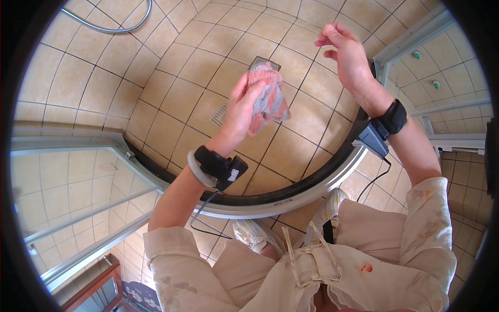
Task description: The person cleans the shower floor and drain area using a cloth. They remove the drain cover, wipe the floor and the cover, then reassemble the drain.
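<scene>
Near the upper middle of the frame, your left hand grips a pink-and-grey cloth, which hangs off its right side, long axis running roughly up and down the picture. Your right hand, well apart at the upper right, is the farther one, fingers loosely curled and nothing visible in them. The cloth overlaps a grey plate in view; a slotted drain shows left of your left hand. Below, a dark kerb curves around the tiled floor.

Gap R of cloth, sill nr-side
</scene>
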Available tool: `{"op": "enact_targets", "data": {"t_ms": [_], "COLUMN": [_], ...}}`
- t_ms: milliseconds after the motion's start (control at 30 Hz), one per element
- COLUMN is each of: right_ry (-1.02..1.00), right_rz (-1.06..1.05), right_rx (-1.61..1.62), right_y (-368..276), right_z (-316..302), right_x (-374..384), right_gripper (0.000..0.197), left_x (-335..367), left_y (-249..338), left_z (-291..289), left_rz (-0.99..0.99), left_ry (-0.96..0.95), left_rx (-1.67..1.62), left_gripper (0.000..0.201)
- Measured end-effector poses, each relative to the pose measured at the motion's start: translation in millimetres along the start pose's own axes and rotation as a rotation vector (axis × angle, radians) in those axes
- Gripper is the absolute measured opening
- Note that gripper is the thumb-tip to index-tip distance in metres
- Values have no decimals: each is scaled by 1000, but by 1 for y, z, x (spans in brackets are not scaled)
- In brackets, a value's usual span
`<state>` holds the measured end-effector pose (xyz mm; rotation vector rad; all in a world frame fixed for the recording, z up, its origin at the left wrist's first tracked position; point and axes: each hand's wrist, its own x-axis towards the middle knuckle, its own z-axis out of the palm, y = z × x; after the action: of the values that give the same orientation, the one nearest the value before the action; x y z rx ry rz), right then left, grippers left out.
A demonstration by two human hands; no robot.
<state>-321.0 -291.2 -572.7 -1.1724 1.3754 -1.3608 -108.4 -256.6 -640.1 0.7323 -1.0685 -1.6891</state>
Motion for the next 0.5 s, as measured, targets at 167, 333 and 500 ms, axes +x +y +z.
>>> {"op": "enact_targets", "data": {"t_ms": [167, 333, 500], "right_ry": [-318, -548, -474], "right_rz": [-127, 67, -91], "right_rx": [-199, -120, -343], "right_y": [23, 49, 42], "right_z": [12, 20, 7], "right_x": [-11, -24, -7], "right_gripper": [25, 21, 14], "left_x": [-6, -7, -12], "left_y": [6, 18, 10], "left_z": [-6, -4, -5], "left_rz": [3, -43, -43], "left_ry": [-158, -210, -263], "left_rx": [179, 361, 624], "left_gripper": [39, 43, 36]}}
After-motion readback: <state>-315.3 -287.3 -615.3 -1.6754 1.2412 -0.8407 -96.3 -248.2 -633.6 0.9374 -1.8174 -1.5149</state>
